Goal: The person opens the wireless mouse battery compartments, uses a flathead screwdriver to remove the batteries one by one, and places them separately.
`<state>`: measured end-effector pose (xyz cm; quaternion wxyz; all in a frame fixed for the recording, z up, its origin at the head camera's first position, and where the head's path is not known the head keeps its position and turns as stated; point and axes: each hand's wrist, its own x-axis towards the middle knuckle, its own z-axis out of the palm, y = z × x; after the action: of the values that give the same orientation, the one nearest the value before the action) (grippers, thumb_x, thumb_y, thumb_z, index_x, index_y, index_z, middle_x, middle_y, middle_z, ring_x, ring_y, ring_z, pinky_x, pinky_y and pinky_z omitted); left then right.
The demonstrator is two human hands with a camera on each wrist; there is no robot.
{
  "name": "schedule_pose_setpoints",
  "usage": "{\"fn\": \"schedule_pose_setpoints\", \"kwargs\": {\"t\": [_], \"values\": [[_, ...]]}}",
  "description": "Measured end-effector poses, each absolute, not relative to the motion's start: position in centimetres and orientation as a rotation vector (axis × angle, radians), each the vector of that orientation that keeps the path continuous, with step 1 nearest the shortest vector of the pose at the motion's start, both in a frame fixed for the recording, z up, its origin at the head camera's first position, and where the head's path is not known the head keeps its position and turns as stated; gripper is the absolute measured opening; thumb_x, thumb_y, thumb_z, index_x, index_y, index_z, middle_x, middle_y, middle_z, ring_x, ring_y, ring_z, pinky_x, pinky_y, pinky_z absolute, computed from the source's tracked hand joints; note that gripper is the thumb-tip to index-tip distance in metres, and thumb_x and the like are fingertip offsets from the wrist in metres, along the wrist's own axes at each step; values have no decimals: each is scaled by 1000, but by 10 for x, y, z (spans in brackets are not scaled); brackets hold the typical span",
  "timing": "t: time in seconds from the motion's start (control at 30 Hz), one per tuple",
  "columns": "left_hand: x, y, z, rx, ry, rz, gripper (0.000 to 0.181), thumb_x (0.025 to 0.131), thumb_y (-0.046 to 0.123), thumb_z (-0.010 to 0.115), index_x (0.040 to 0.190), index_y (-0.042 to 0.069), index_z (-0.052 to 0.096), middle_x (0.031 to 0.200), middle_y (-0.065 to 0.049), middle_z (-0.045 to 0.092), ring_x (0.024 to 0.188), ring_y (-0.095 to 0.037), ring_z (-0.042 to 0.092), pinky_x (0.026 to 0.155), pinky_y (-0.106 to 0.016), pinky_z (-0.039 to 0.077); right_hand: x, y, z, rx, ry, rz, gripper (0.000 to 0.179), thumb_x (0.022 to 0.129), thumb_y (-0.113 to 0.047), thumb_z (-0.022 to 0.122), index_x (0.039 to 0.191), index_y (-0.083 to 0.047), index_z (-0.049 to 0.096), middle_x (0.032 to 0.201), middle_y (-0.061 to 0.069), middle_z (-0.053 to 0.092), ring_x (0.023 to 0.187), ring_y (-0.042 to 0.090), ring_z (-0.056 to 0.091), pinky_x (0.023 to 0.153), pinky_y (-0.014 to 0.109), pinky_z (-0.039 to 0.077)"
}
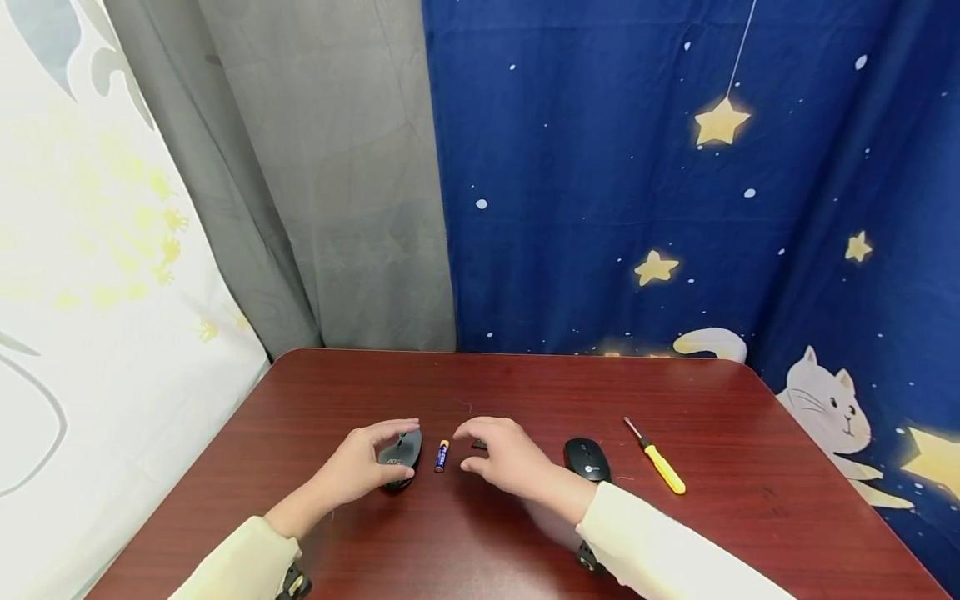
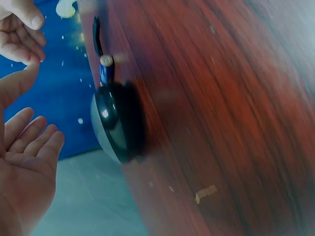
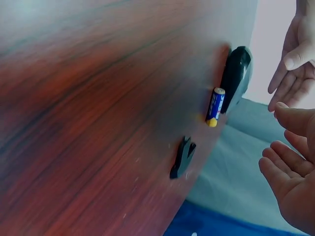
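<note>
Lying between left hand [image 1: 357,468] and right hand [image 1: 513,458], both relaxed and empty, the battery [image 1: 442,457] points roughly forward.

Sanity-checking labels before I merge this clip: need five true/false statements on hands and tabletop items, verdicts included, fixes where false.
1. The battery lies between the gray mouse and the small black piece. True.
2. The right hand pinches the battery. False: that hand holds nothing; the battery lies on the table.
3. In the left wrist view, a gap shows between the left hand and the gray mouse. True.
4. The screwdriver has a black handle. False: it is yellow.
5. In the head view, the screwdriver lies right of the black mouse. True.
</note>
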<state>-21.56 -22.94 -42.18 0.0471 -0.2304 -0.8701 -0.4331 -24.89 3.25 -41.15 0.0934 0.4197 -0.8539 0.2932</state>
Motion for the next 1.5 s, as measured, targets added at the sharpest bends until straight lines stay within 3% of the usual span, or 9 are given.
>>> {"fn": "schedule_pose_setpoints", "kwargs": {"t": [0.4,0.7,0.8,0.97,1.03,1.17,1.27,1.4,1.5], "values": [[-208,-184,-415,-879,-2660,-1183,55,77,10,82,129,9,62,134,-5,58,124,-21,51,99,-45,45,-243,86,-404,1074,-2499,945,33,78,-12,81,110,-13,70,111,-2,68,108,13,62,93,34,50],[-205,-149,-412,-1001,-2644,-1157,57,78,10,81,131,9,60,135,-4,57,124,-18,51,97,-38,48,-239,124,-401,1022,-2468,937,36,78,-10,81,111,-13,70,113,2,68,106,16,63,86,38,54],[-204,-141,-412,-1032,-2651,-1157,56,79,9,80,132,11,59,135,-3,57,125,-16,50,101,-41,45,-239,134,-404,1023,-2471,899,36,79,-11,81,112,-14,70,114,1,68,105,15,63,86,37,54],[-202,-129,-412,-1049,-2695,-1061,56,82,13,78,134,14,58,137,-1,55,128,-13,48,104,-55,37,-239,152,-410,1036,-2439,832,37,77,-13,83,112,-16,70,114,-1,68,107,14,63,87,36,54],[-202,-124,-411,-1070,-2697,-1020,55,83,14,78,135,14,57,138,0,54,128,-13,47,105,-53,37,-239,159,-412,1049,-2407,814,38,76,-11,83,111,-16,70,114,-1,68,107,14,63,87,39,54],[-208,-111,-411,-1160,-2673,-919,54,84,13,77,134,10,57,140,-1,52,129,-14,46,101,-35,45,-239,175,-415,1041,-2374,763,43,73,-10,85,112,-17,70,116,-1,67,98,15,65,90,61,46],[-212,-101,-411,-1205,-2671,-817,54,85,14,76,134,9,57,141,-3,51,130,-15,46,102,-32,44,-240,186,-417,1033,-2385,739,46,72,-11,86,114,-18,70,118,-1,67,93,13,65,87,65,44],[-217,-88,-415,-1235,-2686,-721,54,86,17,75,135,10,56,142,-2,51,131,-13,44,105,-33,41,-242,196,-420,1080,-2379,728,47,72,-12,86,115,-18,69,118,-1,66,103,13,64,88,50,52],[-222,-79,-420,-1253,-2692,-692,53,86,19,75,136,10,57,142,-2,50,132,-12,43,105,-31,40,-244,205,-424,1109,-2360,711,47,71,-13,87,114,-17,69,118,-3,66,108,15,63,92,33,51]]}}
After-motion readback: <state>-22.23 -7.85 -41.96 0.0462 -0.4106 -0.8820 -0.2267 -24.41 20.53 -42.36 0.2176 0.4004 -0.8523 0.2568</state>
